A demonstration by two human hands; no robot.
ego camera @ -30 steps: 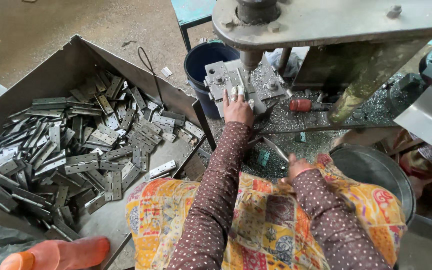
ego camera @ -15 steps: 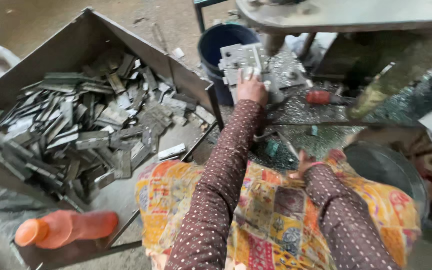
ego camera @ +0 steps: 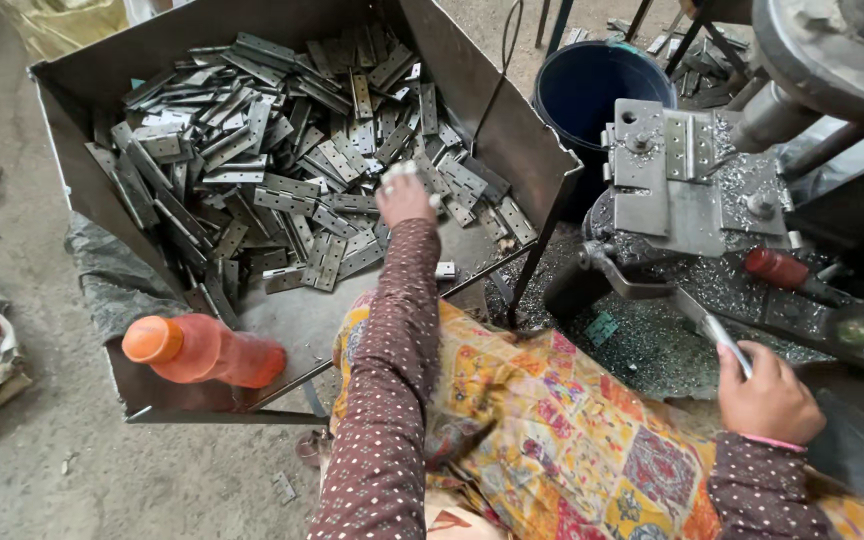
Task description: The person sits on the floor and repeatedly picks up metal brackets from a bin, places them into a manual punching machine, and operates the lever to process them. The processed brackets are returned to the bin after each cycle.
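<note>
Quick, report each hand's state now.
Left hand: over the metal hinge plates, grip cannot be told.
Right hand: closed on the lever handle.

An orange plastic bottle (ego camera: 202, 350) with an orange cap is lying on its side at the near corner of the grey metal tray (ego camera: 72, 130); no labels, signs or screens are showing.

Soft, even daylight, faint shadows, dull glare on metal, slight motion blur on left hand (ego camera: 404, 197), wide-angle stretch at edges

Bin wall (ego camera: 512, 130) – orange bottle (ego camera: 202, 350) – hem the hinge pile (ego camera: 282, 160).
</note>
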